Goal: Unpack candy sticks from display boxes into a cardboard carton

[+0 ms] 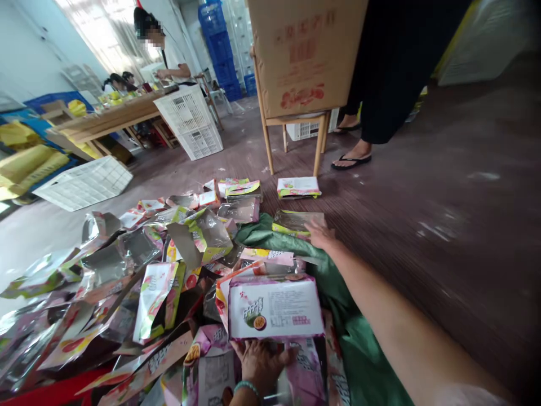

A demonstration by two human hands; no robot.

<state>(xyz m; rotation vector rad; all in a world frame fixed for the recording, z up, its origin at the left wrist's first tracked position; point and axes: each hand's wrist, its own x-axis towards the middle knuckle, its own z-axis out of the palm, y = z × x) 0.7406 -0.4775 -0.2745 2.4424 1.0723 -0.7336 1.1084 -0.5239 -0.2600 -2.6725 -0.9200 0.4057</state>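
Head view: The left hand (262, 365), with a bead bracelet (247, 387) at the wrist, rests palm down at the near edge of the purple-edged box (275, 310). Its fingers are spread, thumb pointing right. This box lies printed face up on the heap of packaging boxes (156, 285). The right hand (320, 233) touches the right end of the yellow-green box (291, 221), located beside the green fabric (367, 349). Its fingers reach forward and are blurred; whether they pinch cannot be told. Beyond, a white-faced box (298, 185) lies on the floor (422, 259), near the wooden chair (291, 119) supporting a carton (308, 56).
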